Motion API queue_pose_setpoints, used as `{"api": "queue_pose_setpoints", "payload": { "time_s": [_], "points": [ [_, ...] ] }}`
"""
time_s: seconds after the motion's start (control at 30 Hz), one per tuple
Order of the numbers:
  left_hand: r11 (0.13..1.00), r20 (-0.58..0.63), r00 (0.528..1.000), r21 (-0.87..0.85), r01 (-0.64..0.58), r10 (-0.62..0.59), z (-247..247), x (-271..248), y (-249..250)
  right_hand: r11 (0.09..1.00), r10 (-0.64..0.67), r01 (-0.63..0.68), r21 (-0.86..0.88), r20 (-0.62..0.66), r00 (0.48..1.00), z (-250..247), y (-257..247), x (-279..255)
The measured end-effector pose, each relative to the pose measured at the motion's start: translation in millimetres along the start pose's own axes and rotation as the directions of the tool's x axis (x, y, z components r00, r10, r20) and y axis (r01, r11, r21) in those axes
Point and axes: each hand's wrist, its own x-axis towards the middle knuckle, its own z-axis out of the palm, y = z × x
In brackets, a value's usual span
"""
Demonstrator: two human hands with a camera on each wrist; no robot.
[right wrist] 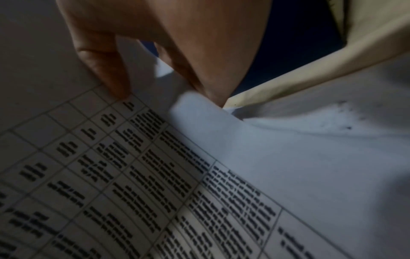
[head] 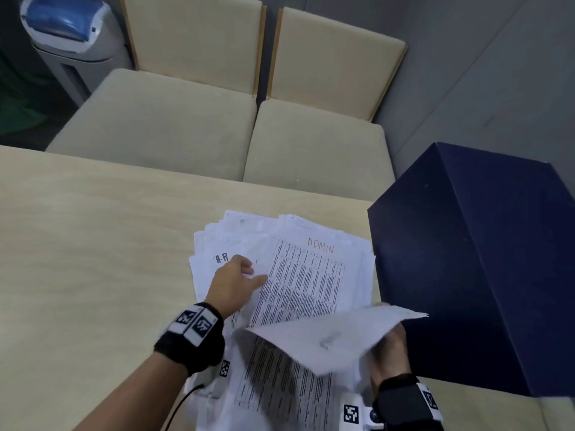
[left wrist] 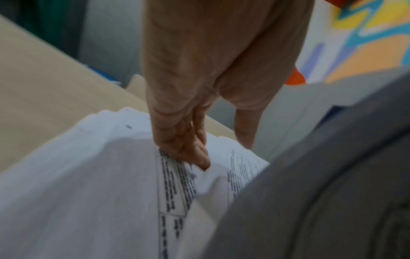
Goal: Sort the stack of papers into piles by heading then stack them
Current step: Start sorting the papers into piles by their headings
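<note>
Sorting looks barely begun, I judge: papers (head: 280,275) lie fanned at table (head: 93,228) centre, ADMIN sheet (head: 311,275) at 12 o'clock. My left hand (head: 231,283) presses them; right hand (head: 389,349) pinches a lifted sheet (head: 326,337) at 5 o'clock.

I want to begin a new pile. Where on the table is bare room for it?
The table is bare left of the fanned papers, and along its far edge by the chairs. The right is crowded: the dark blue box borders the ADMIN sheet, and the right hand holds a lifted sheet.
</note>
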Motion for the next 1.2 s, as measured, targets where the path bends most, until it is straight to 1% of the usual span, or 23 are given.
{"api": "queue_pose_setpoints", "payload": {
  "time_s": [0.07, 0.1, 0.13, 0.17, 0.23, 0.3, 0.37, 0.4, 0.47, 0.53, 0.6, 0.67, 0.77, 0.8, 0.87, 0.9, 0.93, 1.0, 1.07, 1.13, 1.2],
  "points": [
    [0.995, 0.025, 1.000, 0.104, 0.003, -0.006, 9.2, 2.4, 5.4, 0.998, 0.058, -0.057, -0.037, 0.033, 0.998, -3.1, -0.7, -1.0],
    [0.992, 0.021, 0.999, 0.122, -0.034, 0.031, 11.9, 1.1, 9.0, 0.998, 0.058, -0.057, -0.031, 0.041, 0.997, -3.2, -1.8, -2.4],
    [0.987, 0.018, 0.995, 0.132, -0.095, 0.093, 13.2, -1.4, 11.3, 0.998, 0.054, -0.052, -0.042, 0.035, 0.998, -3.2, -3.0, -2.6],
    [0.981, 0.021, 0.986, 0.091, -0.169, 0.168, 14.5, -2.5, 10.8, 0.998, 0.045, -0.043, -0.039, 0.039, 0.998, -3.3, -4.0, -2.8],
    [0.962, 0.043, 0.968, -0.131, -0.239, 0.246, 11.1, -12.7, 12.7, 0.999, 0.032, -0.031, -0.043, 0.017, 0.999, -5.1, -3.4, -2.3],
    [0.911, 0.085, 0.956, -0.337, -0.239, 0.282, 4.9, -25.9, 14.2, 0.998, 0.013, -0.013, -0.054, -0.001, 1.000, -7.3, -1.8, -1.4],
    [0.882, 0.072, 0.957, -0.412, -0.229, 0.282, -2.2, -34.1, 11.4, 0.998, 0.041, -0.041, -0.039, -0.018, 0.999, -9.5, -0.8, 0.5],
    [0.870, 0.059, 0.955, -0.433, -0.237, 0.290, -5.3, -36.6, 9.9, 0.998, 0.037, -0.037, -0.048, -0.004, 0.999, -9.9, 0.3, 1.8],
    [0.844, 0.074, 0.947, -0.478, -0.241, 0.313, -12.1, -41.4, 11.2, 0.996, 0.029, -0.028, -0.089, 0.010, 1.000, -1.5, -1.8, -0.8],
    [0.837, 0.081, 0.944, -0.491, -0.241, 0.319, -16.8, -45.1, 13.3, 0.993, 0.031, -0.030, -0.113, 0.013, 0.999, 5.1, -2.9, -0.5],
    [0.845, 0.037, 0.955, -0.478, -0.241, 0.294, -19.3, -48.4, 19.1, 0.988, 0.044, -0.045, -0.146, -0.007, 0.999, 9.5, -3.8, 0.2],
    [0.838, 0.035, 0.972, -0.514, -0.183, 0.233, -21.2, -49.9, 22.5, 0.985, 0.059, -0.056, -0.165, 0.014, 0.998, 10.9, -3.8, -1.2],
    [0.817, 0.126, 0.981, -0.575, -0.052, 0.150, -25.3, -48.9, 20.5, 0.982, 0.096, -0.088, -0.167, 0.040, 0.995, 14.7, -5.4, -1.7],
    [0.802, 0.181, 0.973, -0.597, -0.006, 0.142, -26.4, -48.2, 18.8, 0.981, 0.114, -0.104, -0.165, 0.052, 0.992, 15.1, -4.4, 0.7],
    [0.764, 0.302, 0.943, -0.639, 0.091, 0.141, -28.0, -49.0, 19.6, 0.982, 0.132, -0.123, -0.141, 0.059, 0.989, 14.0, -3.0, 6.9],
    [0.749, 0.331, 0.932, -0.653, 0.114, 0.147, -28.5, -49.9, 20.8, 0.982, 0.139, -0.131, -0.135, 0.056, 0.989, 14.0, -2.9, 8.8],
    [0.744, 0.336, 0.930, -0.658, 0.120, 0.147, -28.5, -49.5, 20.5, 0.983, 0.138, -0.131, -0.131, 0.051, 0.989, 13.2, -2.7, 10.3],
    [0.751, 0.295, 0.948, -0.652, 0.110, 0.117, -28.4, -46.4, 20.2, 0.985, 0.121, -0.113, -0.128, 0.058, 0.991, 11.9, -3.4, 12.1],
    [0.760, 0.216, 0.972, -0.646, 0.076, 0.087, -28.8, -40.1, 15.7, 0.988, 0.095, -0.084, -0.132, 0.079, 0.992, 10.9, -3.5, 11.6],
    [0.782, 0.111, 0.991, -0.623, 0.014, 0.071, -29.2, -34.2, 10.5, 0.987, 0.062, -0.053, -0.154, 0.052, 0.997, 8.9, -1.8, 11.6],
    [0.816, -0.029, 0.997, -0.572, -0.077, 0.074, -29.8, -29.5, 7.3, 0.983, 0.045, -0.034, -0.182, 0.055, 0.997, 6.0, 0.6, 10.6]
  ]
}}
